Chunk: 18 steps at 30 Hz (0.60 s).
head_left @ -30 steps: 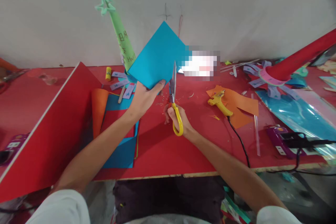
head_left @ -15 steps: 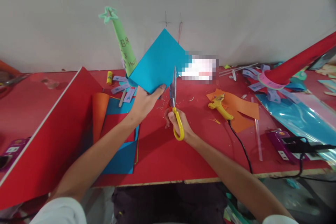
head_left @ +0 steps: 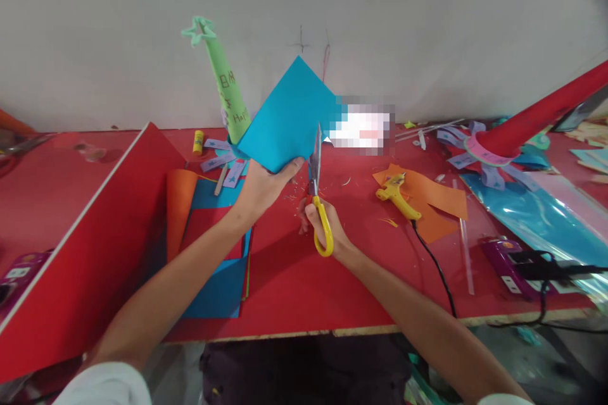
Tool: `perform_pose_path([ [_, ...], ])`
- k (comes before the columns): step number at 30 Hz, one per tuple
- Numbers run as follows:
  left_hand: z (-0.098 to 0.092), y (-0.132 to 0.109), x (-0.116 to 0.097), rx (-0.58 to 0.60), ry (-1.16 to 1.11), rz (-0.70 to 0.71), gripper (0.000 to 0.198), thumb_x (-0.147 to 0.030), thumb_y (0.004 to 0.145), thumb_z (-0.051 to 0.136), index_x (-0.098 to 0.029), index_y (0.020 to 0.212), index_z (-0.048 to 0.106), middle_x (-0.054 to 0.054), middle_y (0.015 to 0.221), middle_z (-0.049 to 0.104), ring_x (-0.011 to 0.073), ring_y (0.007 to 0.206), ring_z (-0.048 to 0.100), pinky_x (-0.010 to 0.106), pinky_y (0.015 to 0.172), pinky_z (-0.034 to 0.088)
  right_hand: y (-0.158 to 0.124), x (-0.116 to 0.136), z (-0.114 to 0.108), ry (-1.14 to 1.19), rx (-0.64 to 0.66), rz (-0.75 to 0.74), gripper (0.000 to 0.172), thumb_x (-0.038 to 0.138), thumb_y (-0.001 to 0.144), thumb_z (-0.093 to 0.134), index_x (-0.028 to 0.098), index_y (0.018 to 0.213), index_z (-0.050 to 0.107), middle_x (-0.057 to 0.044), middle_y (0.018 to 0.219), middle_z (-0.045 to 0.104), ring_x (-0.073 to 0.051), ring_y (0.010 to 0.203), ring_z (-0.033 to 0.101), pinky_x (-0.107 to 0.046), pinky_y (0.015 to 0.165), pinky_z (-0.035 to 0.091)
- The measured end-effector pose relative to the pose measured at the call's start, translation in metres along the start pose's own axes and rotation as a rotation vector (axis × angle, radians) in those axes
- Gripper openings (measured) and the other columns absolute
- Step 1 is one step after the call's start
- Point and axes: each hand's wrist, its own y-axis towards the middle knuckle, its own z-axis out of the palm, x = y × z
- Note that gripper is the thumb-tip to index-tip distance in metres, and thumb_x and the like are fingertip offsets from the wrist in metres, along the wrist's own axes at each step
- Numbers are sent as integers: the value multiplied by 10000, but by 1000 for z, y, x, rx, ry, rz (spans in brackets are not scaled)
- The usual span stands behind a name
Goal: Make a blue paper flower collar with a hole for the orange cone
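L hand (head_left: 259,186) pinches the bottom corner of a blue paper sheet (head_left: 287,117), thumb on the near face, holding it up off the red surface (head_left: 285,266) w/ one corner pointing up toward the wall. R hand (head_left: 320,221) is wrapped around the yellow handles of the scissors (head_left: 316,193); blades point up, right at the sheet's R edge, nearly together. Green paper cone (head_left: 223,85) w/ a star tip stands just behind the sheet. Yellow glue gun (head_left: 396,193) lies on orange paper (head_left: 439,199) to the R. Stack of blue, red & orange sheets (head_left: 209,234) lies under the L forearm.
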Motion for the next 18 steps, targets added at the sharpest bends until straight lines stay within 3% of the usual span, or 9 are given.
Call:
perform_pose_path([
  [7,1,-1,-4,26,-26,-18,316,-429,843,866,-237,848,614,3,702,669,170,629,620,344,691,583,-1,0,0,-8,-9,4,692,918,872,635,230,886,561,66,680,481,-105,513,542,-294,530,566],
  [18,3,-2,-3,49,-91,-34,279,-386,868,826,-220,806,611,-1,711,666,141,631,593,310,646,535,-1,1,-1,-40,-11,30,741,969,828,618,233,902,573,64,670,492,-106,507,534,-278,516,564],
])
